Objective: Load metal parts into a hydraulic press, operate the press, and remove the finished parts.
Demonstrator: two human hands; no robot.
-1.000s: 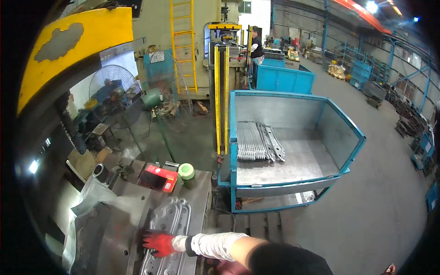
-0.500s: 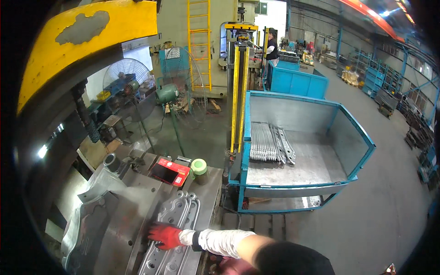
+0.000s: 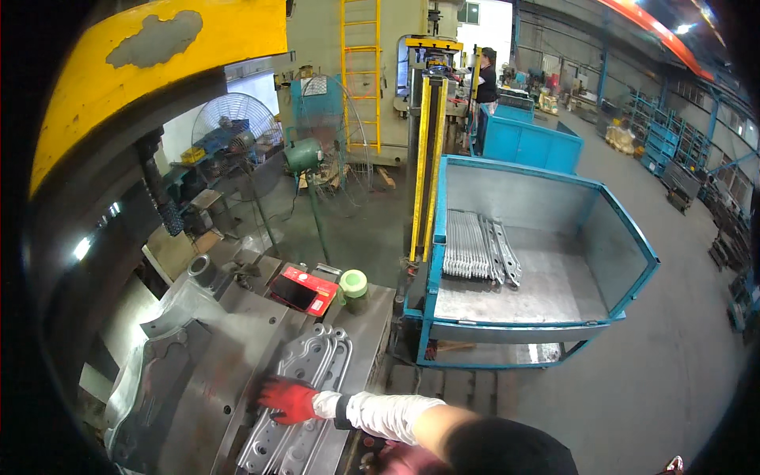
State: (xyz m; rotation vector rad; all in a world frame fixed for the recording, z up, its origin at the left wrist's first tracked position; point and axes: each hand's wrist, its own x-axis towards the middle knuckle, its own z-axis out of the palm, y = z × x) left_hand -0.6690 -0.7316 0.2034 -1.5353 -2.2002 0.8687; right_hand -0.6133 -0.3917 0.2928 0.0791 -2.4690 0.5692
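Observation:
My right hand (image 3: 289,400), in a red glove, lies over several long grey metal plates with round holes (image 3: 317,360). Its fingers look spread on the plates' left side, with the thumb on the near side. A white sleeve (image 3: 388,416) covers the forearm up to a bare patch below a black sleeve. The plates lie side by side on a steel machine bed (image 3: 237,348). No left hand can be made out; a blurred dark-red shape (image 3: 408,457) shows under my arm, and I cannot tell what it is.
Beyond the plates sit a phone (image 3: 293,294) on a red box (image 3: 323,297) and a green-lidded jar (image 3: 353,283). A shaped metal die (image 3: 150,388) lies left under a yellow press frame (image 3: 237,28). Right stands a blue-framed bin (image 3: 546,321) holding stacked metal parts (image 3: 475,247). A person (image 3: 486,83) stands far back.
The view has turned slightly, so the bin, fan and press sit a little farther right in the picture. My right hand stays on the metal plates with little visible movement.

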